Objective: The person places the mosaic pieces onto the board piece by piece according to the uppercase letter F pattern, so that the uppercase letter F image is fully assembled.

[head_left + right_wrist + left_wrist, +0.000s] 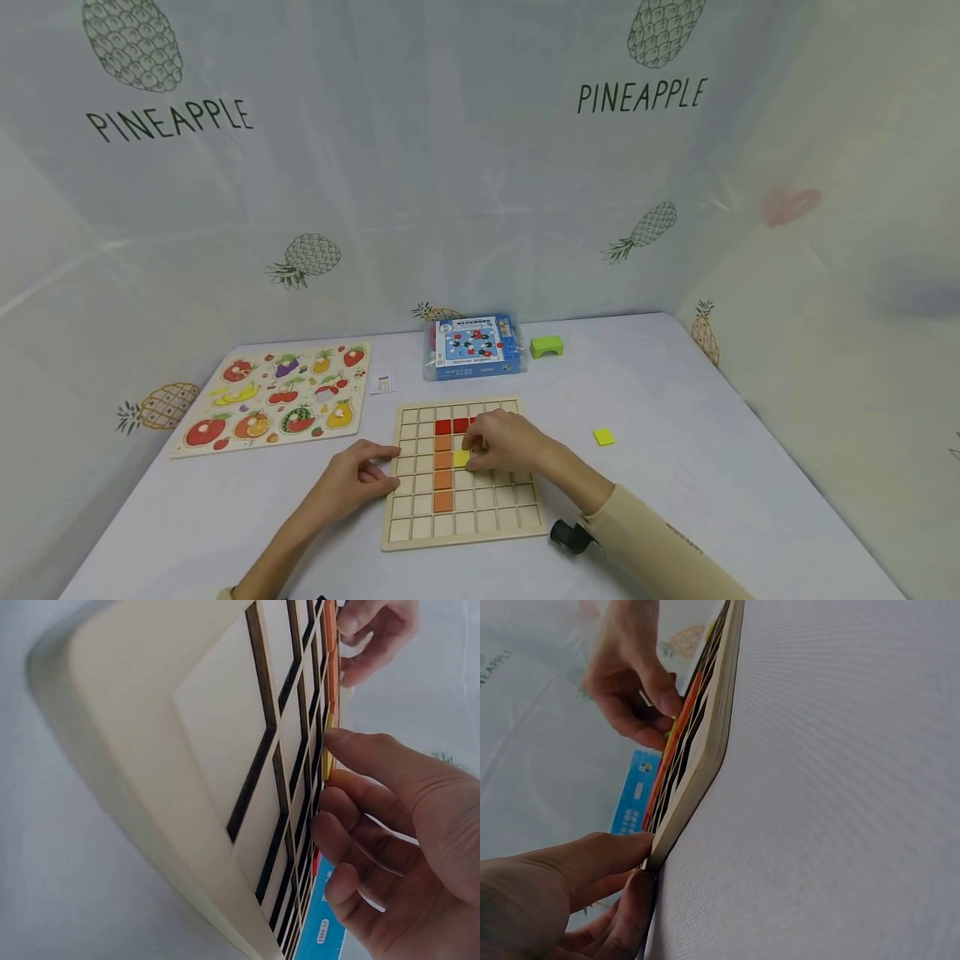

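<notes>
A wooden grid board lies flat on the white table. My right hand is over its middle, thumb and index finger pinching a yellow square tile at the board's surface. The right wrist view shows the thumb and index fingertip at the yellow tile's edges, the other fingers loosely bent. To its left runs a column of orange tiles. Red tiles form a row above, partly hidden by the right hand. My left hand rests its thumb and index fingertips against the board's left edge.
Another yellow tile lies on the table to the right. Behind the board are a blue box in clear wrap, a green arch block and a small card. A fruit puzzle board lies back left. A patterned curtain hangs behind.
</notes>
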Available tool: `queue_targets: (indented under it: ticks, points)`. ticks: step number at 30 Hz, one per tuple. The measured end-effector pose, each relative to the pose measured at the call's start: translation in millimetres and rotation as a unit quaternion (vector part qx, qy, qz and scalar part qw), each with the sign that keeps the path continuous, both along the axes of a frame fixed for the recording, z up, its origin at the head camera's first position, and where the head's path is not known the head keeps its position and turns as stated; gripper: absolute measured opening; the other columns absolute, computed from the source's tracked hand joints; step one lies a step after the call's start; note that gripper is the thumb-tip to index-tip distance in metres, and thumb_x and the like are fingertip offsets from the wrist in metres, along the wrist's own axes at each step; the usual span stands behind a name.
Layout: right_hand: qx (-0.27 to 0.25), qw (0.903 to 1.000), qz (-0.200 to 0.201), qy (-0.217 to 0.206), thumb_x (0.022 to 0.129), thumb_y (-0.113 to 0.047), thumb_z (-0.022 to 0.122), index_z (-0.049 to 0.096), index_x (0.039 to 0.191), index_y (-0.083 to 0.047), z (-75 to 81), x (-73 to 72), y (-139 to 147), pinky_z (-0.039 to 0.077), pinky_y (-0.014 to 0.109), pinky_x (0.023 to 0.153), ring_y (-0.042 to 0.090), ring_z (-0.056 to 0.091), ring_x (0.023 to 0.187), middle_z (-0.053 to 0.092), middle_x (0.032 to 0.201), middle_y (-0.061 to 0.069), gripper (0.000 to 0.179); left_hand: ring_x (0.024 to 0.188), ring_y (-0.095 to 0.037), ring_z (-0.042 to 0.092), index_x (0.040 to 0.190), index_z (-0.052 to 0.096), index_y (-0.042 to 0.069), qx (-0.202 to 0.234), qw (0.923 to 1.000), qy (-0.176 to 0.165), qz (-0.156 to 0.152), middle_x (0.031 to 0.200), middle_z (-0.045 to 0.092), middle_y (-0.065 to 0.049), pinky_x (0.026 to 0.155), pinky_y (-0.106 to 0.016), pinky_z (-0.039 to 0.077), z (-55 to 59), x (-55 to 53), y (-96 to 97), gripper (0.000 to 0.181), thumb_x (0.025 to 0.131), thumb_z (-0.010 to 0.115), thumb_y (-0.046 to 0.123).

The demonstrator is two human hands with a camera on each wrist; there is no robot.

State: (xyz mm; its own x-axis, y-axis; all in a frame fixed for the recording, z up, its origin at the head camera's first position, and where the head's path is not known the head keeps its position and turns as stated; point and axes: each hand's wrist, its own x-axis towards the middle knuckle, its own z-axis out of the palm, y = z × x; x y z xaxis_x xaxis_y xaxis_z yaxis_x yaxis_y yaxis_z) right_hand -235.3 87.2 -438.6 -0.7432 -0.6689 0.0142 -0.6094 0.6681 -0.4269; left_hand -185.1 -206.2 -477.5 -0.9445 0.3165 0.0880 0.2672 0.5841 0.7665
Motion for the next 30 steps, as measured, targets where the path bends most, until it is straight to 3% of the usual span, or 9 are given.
queue_targets:
  ticks: [12,21,30]
  points:
    - [-0.015,0.9996,-0.024,-0.001,0.083,-0.03,0.079,0.075,0.104,-0.015,3.4,2.8,24.2,0.047,0.02,0.071,0.008,0.058,0.08,0.07,0.093,-0.006,0.026,0.071,0.0,0.062,0.119,0.068,0.005,0.0,1.0,-0.005,0.003,0.102,0.063,-0.009,0.064,-0.018,0.052,-3.3,-1.1,-1.5,0.044,0.08,0.081,0.02]
    - [-0.029,0.9973,-0.066,0.017,0.083,-0.023,0.077,0.075,0.104,-0.014,12.7,-1.6,78.7,0.047,0.021,0.066,0.009,0.058,0.074,0.069,0.094,-0.004,0.023,0.072,0.0,0.063,0.12,0.068,0.004,0.011,0.9999,0.001,-0.006,0.104,0.063,-0.011,0.064,-0.018,0.053,-0.3,-2.6,-1.7,0.044,0.082,0.08,0.022]
    - [-0.033,0.9932,-0.107,0.031,0.081,-0.023,0.079,0.074,0.104,-0.01,9.3,0.5,133.8,0.048,0.02,0.066,0.006,0.06,0.074,0.071,0.095,-0.001,0.026,0.071,0.0,0.063,0.119,0.068,0.003,0.013,0.9999,-0.001,-0.006,0.103,0.063,-0.011,0.064,-0.018,0.052,-0.7,-1.6,-2.3,0.044,0.081,0.08,0.02]
